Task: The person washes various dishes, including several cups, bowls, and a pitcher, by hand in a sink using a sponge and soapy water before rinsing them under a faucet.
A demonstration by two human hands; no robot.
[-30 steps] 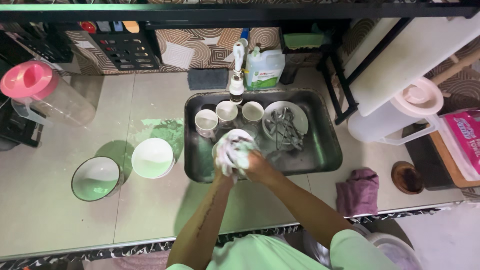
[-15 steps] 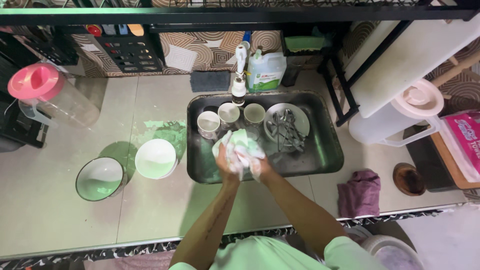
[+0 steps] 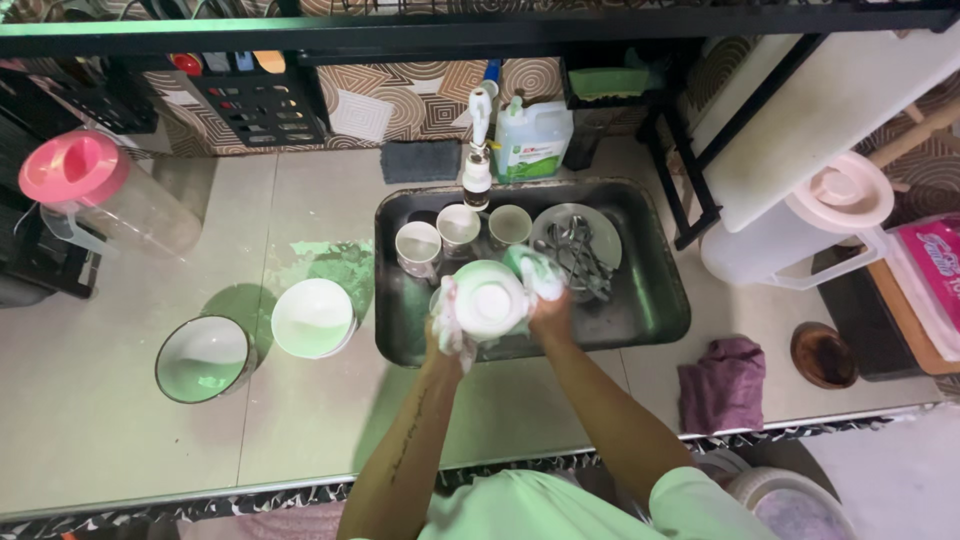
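A clear plastic jug with a round pink lid (image 3: 75, 165) is standing at the far left of the pale, smooth worktop (image 3: 130, 440). Two round bowls are sitting beside the sink: a dark-rimmed one (image 3: 203, 358) and a white one (image 3: 313, 317). In the rectangular steel sink (image 3: 655, 300), three cups (image 3: 458, 225) are lining up next to one plate heaped with metal cutlery (image 3: 578, 245). Over the sink's near side, the left hand (image 3: 447, 325), foamy, is gripping a round white bowl (image 3: 490, 298), its fingers clamped on the rim. The right hand (image 3: 548, 300) is pressing a soapy sponge (image 3: 535, 270) against the bowl, fingers closed around it. One crumpled purple cloth (image 3: 722, 380) is lying to the right.
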